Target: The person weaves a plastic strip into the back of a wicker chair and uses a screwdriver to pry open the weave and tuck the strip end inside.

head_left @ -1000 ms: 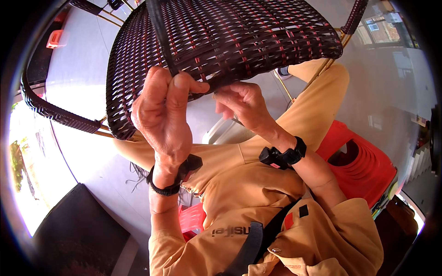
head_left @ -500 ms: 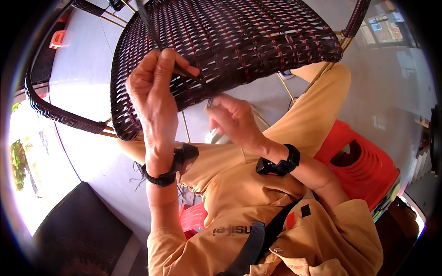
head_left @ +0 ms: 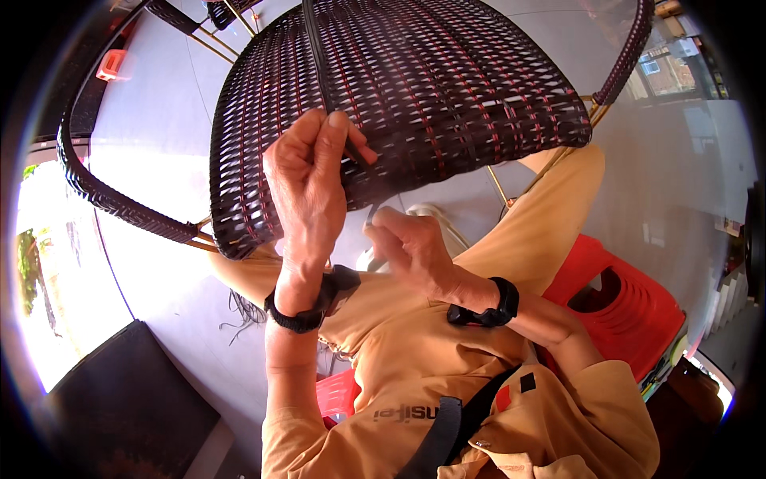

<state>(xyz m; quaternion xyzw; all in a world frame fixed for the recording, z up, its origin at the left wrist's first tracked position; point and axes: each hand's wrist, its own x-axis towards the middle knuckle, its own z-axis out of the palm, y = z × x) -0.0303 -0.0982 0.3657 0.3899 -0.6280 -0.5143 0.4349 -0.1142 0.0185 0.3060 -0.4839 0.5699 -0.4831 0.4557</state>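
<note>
From my end I lost the dark strip where the top edge cut it off above the woven seat, and again where the left hand, over the seat's near part, covered it. Just below the seat's near edge, the right hand was blurred, so I couldn't tell whether the dark sliver at its fingertips belonged to that strip. I couldn't identify the pale object beneath the seat, partly hidden behind that hand.
</note>
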